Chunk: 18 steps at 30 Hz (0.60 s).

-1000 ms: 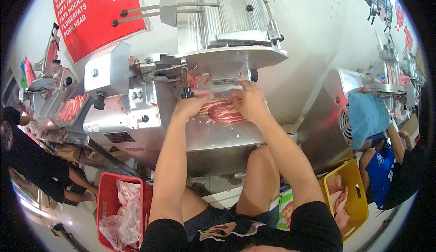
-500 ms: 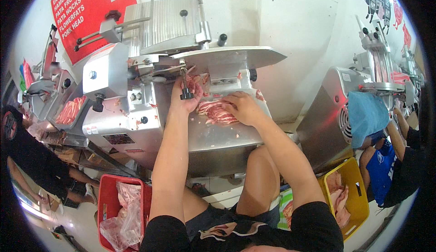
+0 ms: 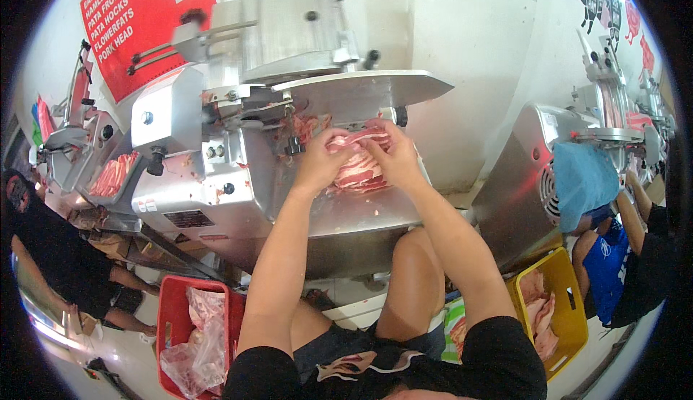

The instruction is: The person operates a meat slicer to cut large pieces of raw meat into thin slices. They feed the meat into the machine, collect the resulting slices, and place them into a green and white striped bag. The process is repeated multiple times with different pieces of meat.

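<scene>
My left hand and my right hand pinch the two ends of a thin slice of streaky meat. The slice stretches between my fingers just over a pile of sliced meat. That pile lies on the metal bed of a meat slicer. Behind my hands are the slicer's metal guard plate and its ribbed carriage, which is motion-blurred. Meat scraps cling beside a black knob near my left fingers.
A red crate with bagged meat stands at lower left, a yellow crate with meat slabs at lower right. A second slicer with a blue cloth is at right. People work on both sides; a meat tray sits left.
My left hand has moved right, away from the scraps by the knob, and now shares a slice with my right hand. My right hand shifted slightly. The slicer carriage slid right.
</scene>
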{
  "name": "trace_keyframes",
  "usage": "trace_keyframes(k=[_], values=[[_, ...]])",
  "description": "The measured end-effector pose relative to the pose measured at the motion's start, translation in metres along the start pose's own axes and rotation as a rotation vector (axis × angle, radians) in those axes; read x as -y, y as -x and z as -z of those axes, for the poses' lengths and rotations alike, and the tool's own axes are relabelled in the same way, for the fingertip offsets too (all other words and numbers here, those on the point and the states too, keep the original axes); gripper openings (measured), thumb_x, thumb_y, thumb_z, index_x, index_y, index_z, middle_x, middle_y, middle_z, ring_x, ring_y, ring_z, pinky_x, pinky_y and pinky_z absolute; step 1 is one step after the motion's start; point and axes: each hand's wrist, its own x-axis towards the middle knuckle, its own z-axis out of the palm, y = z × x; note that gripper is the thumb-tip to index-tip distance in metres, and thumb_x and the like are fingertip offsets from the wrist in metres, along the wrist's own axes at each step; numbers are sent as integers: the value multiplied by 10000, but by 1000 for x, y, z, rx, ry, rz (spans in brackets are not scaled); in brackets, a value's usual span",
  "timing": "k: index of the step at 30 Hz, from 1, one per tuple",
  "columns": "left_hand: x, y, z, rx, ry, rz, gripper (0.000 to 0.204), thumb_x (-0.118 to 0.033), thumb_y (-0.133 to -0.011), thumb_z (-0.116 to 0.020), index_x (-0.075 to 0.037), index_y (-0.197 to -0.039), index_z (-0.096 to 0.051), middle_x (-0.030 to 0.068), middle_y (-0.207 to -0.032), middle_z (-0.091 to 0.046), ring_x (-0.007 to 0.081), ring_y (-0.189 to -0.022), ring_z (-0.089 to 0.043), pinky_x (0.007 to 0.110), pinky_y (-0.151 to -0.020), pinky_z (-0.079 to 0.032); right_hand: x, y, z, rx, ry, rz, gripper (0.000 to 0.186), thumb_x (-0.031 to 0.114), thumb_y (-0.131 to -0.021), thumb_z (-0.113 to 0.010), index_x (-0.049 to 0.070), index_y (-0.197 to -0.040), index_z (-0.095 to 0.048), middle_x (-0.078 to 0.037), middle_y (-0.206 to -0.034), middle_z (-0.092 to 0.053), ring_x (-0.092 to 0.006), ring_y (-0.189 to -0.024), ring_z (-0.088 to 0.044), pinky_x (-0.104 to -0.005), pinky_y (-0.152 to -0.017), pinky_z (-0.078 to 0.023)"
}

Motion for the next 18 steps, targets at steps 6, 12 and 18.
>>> trace_keyframes(k=[6,12,18], values=[[52,-4,48,182,-463,147,419,-367,-868,-759,-34,-1120,-730,172,-1252,-650,296,-1105,-659,382,-850,-557,-11,3,6,-23,786,157,319,175,-846,-742,55,-1137,-689,-151,-1202,-651,-342,-1086,-623,-457,-936,-503],[30,-31,45,-233,1019,268,386,-215,-927,-687,63,-1186,-622,182,-1236,-598,276,-1086,-629,417,-989,-548,-9,13,-6,224,661,292,352,295,-902,-686,93,-1190,-698,-143,-1335,-588,-332,-1260,-529,-484,-1022,-438],[57,-61,46,-169,1518,360,183,-134,-921,-682,17,-1024,-672,106,-916,-666,220,-892,-641,401,-916,-581,-11,16,-7,258,641,260,375,368,-958,-623,118,-1229,-693,-142,-1331,-589,-337,-1267,-526,-489,-1035,-424]])
